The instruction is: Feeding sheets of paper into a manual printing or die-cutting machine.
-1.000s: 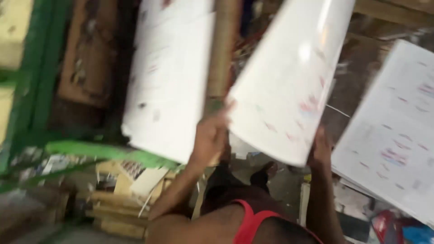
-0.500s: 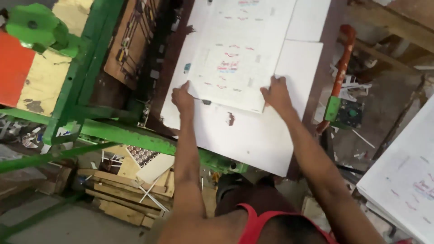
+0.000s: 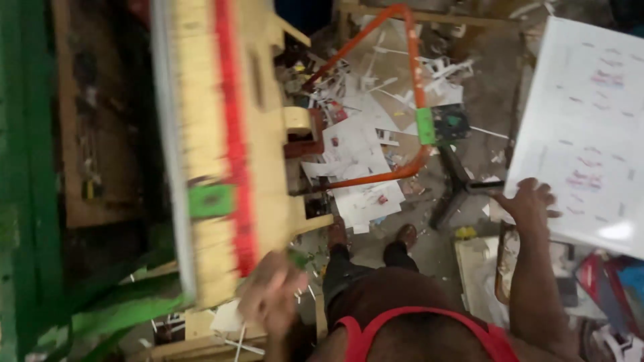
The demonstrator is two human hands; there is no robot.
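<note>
My right hand (image 3: 530, 204) reaches out to the right, fingers spread, resting on the near edge of a stack of large white printed sheets (image 3: 590, 127). My left hand (image 3: 272, 295) is blurred and sits low, just under the bottom corner of a tall yellow board with a red stripe and a green patch (image 3: 221, 134). Whether it grips the board is unclear. My feet (image 3: 372, 238) stand on the floor between the two.
A green machine frame (image 3: 27, 174) runs down the left. An orange tube frame with a green band (image 3: 419, 100) stands ahead over paper scraps (image 3: 362, 161) littering the floor. Wooden pieces and cards lie at the bottom right (image 3: 483, 268).
Both hands have left the white sheet on the machine bed. The right hand has swung over to the stack on the right, the left has dropped low, and the yellow board now fills the left.
</note>
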